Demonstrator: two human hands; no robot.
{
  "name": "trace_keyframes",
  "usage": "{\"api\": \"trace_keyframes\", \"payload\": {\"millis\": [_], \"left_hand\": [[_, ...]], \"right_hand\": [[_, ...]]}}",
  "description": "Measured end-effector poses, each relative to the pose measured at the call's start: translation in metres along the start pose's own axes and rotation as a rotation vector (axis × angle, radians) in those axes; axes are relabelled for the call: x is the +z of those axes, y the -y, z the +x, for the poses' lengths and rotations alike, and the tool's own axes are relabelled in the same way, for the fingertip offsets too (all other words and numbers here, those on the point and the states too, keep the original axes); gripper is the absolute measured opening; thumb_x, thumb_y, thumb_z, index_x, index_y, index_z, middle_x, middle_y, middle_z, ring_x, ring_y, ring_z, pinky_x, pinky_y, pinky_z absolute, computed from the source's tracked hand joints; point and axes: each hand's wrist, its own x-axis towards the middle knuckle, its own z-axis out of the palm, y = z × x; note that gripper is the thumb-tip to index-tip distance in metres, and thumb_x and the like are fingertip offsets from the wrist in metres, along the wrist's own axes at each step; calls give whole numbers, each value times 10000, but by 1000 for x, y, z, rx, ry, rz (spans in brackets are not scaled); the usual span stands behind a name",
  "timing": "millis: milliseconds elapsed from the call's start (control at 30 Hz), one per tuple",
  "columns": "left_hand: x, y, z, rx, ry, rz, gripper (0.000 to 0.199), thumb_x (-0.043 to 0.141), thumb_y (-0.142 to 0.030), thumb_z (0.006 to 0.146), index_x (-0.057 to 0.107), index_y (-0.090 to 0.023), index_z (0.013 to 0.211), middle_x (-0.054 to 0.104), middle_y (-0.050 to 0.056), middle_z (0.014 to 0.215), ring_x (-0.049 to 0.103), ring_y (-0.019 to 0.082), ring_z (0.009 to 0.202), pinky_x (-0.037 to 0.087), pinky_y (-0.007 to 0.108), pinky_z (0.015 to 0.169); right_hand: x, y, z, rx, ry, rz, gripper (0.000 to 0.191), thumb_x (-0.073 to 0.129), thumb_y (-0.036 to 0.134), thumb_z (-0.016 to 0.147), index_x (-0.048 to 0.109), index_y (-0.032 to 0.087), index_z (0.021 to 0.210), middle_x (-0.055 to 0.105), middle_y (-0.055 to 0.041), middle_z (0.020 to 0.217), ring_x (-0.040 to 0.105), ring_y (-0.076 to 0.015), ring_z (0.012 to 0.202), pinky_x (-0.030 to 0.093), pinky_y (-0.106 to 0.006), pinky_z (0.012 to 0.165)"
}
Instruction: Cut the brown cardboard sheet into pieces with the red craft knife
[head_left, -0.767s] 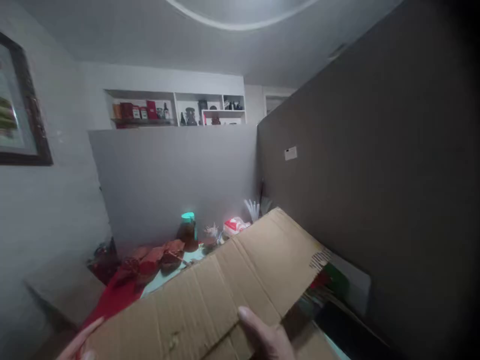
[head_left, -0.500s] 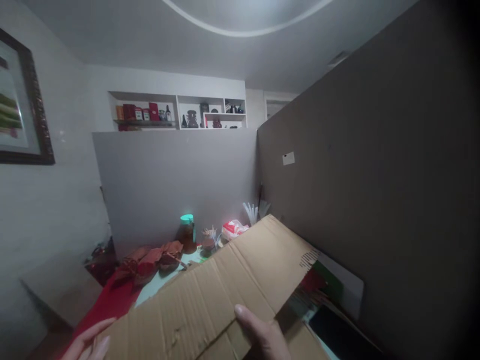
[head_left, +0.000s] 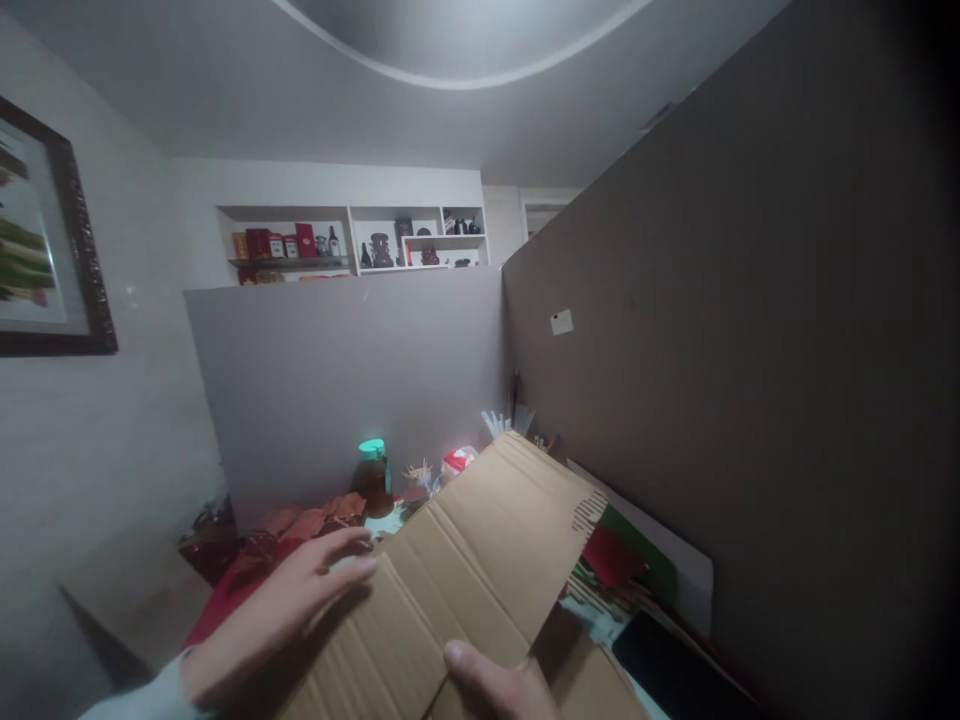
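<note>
A creased brown cardboard piece (head_left: 480, 530) slants up from the bottom of the view, its far end raised over the table. My right hand (head_left: 499, 685) grips its near edge, thumb on top and the other fingers hidden underneath. Over the left part of the cardboard lies my left hand (head_left: 307, 590), fingers apart and pointing right; whether it touches the surface is unclear. More cardboard (head_left: 600, 685) shows below, at the lower right.
Behind stand a brown jar with a turquoise lid (head_left: 373, 480), a red-and-white packet (head_left: 457, 461) and crumpled red-brown bags (head_left: 315, 522). A dark flat object (head_left: 667, 665) lies at right. Grey partitions (head_left: 352, 370) enclose the table.
My left hand has moved up and right, from the cardboard's lower left edge to over its surface. The cardboard has shifted slightly left in view, with my right hand still on it.
</note>
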Motion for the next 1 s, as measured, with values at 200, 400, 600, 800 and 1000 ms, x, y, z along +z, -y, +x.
{"api": "trace_keyframes", "payload": {"millis": [200,400,600,800,1000], "left_hand": [[31,2,14,-79,468,-289,653,834,-505,696,705,-150,1229,800,122,1072,748,340,968,559,444,913],[23,10,14,-100,540,-351,757,916,-403,659,640,-203,1335,788,87,1136,730,314,1034,564,395,890],[25,11,10,-151,559,-484,854,876,-387,715,507,-212,1465,765,141,1200,729,363,1060,576,469,889],[6,25,5,-190,408,-507,806,874,-358,723,533,-236,1443,749,113,1261,728,351,1085,594,444,915],[-5,27,-1,-203,331,-532,717,883,-375,725,607,-281,1380,751,77,1270,711,343,1141,619,365,843]], "right_hand": [[3,6,1,-27,143,125,999,952,512,546,599,130,1400,774,-169,1154,665,-432,1197,465,-562,1081],[4,12,2,25,286,277,845,914,405,615,619,167,1370,781,-133,1136,684,-379,1162,452,-522,1089],[-1,22,7,114,407,182,643,849,460,655,688,185,1213,774,-109,1072,698,-332,1084,484,-471,1025],[-38,82,34,163,242,-486,659,332,712,923,663,142,892,712,-115,820,687,-215,683,552,-348,660],[-66,105,54,-87,155,-1160,398,446,402,989,713,145,845,729,-134,855,673,-273,836,467,-378,779]]}}
